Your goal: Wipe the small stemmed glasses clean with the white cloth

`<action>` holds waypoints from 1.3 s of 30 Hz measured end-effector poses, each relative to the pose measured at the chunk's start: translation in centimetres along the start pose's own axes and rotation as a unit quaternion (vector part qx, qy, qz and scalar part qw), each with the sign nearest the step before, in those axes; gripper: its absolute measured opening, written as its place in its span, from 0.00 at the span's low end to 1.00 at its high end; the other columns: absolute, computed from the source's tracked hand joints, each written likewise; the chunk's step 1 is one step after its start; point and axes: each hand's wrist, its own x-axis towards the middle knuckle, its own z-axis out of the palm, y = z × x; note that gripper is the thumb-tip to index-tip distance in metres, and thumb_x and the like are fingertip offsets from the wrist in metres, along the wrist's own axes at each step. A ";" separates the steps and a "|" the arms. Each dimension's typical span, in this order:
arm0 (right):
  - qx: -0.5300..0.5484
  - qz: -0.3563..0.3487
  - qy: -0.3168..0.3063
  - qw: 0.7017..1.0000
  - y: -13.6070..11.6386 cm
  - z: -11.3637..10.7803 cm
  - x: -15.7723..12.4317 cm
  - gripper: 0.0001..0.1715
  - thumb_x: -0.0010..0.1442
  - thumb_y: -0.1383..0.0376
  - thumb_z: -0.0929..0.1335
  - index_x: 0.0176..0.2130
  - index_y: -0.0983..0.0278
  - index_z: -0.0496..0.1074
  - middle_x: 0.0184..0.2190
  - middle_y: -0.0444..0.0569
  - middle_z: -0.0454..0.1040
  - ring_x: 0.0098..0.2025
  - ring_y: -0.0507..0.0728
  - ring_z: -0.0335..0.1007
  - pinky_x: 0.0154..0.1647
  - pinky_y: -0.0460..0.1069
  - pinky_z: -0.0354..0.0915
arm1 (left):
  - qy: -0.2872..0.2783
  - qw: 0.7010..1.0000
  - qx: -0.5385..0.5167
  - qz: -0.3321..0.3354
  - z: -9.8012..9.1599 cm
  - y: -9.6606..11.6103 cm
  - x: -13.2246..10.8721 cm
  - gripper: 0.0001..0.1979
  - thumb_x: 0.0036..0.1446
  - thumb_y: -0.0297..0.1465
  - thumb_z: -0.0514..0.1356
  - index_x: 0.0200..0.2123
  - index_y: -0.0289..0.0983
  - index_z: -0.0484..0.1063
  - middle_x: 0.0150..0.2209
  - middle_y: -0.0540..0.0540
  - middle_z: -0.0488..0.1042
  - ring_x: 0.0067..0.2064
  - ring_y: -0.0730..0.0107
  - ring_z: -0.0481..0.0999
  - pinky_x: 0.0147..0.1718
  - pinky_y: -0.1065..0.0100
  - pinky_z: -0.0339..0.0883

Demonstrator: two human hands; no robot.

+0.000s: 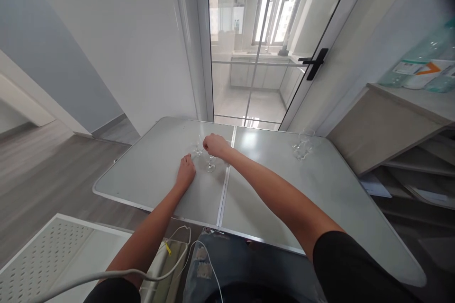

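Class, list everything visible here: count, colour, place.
Table: one, pale grey, centre
Stemmed glasses: two or more, clear, table's left half
Glassware: count unclear, clear, table's far right
Glass door: one, white-framed, beyond table
Handle: one, black, on door
Window: one, bright, behind door
Shelf: one, brownish, right
Bottles: several, greenish, on shelf
Perforated panel: one, white, lower left
Cables: at least two, white, bottom
Floor: one, greyish, left
Left hand: one, beside glasses
Right hand: one, by glasses
Sleeves: two, black, bottom

Left of the left hand (pixel 186 170), the surface (pixel 142 165) gives room to pass. Just to its right, stemmed glasses (pixel 211 167) and the right hand (pixel 214 145) block the way; farther right, past open room, more glassware (pixel 302 150) stands.
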 end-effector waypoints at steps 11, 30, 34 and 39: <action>0.042 0.024 0.044 0.998 -0.2 -2.0 -1.1 0.19 0.63 0.64 0.75 0.54 0.59 0.80 0.49 0.47 0.81 0.51 0.56 0.74 0.46 0.43 0.63 | -0.007 0.998 0.051 0.025 -0.5 -0.1 0.4 0.21 0.58 0.20 0.51 0.55 0.31 0.67 0.53 0.28 0.71 0.59 0.44 0.72 0.62 0.46 0.63; -0.102 0.248 -0.071 0.961 33.2 -12.7 -21.4 0.10 0.53 0.62 0.76 0.37 0.62 0.84 0.48 0.52 0.83 0.46 0.60 0.78 0.48 0.49 0.67 | 0.012 0.991 0.127 0.046 -0.1 -0.8 0.7 0.20 0.62 0.25 0.51 0.57 0.30 0.64 0.53 0.28 0.71 0.57 0.41 0.71 0.59 0.44 0.67; -0.085 0.269 -0.126 0.951 34.3 -11.1 -19.8 0.13 0.49 0.63 0.78 0.38 0.64 0.85 0.45 0.52 0.84 0.42 0.59 0.78 0.44 0.48 0.68 | 0.007 0.992 0.121 0.042 -0.2 -0.6 0.6 0.19 0.62 0.26 0.51 0.57 0.31 0.64 0.54 0.28 0.71 0.58 0.41 0.71 0.59 0.44 0.67; -0.077 0.256 -0.131 0.955 35.7 -9.9 -18.9 0.10 0.48 0.68 0.76 0.34 0.66 0.85 0.36 0.52 0.84 0.32 0.56 0.76 0.39 0.47 0.67 | -0.004 0.993 0.115 0.030 -0.4 -0.1 0.5 0.19 0.62 0.25 0.50 0.56 0.30 0.64 0.53 0.27 0.71 0.58 0.42 0.71 0.60 0.45 0.66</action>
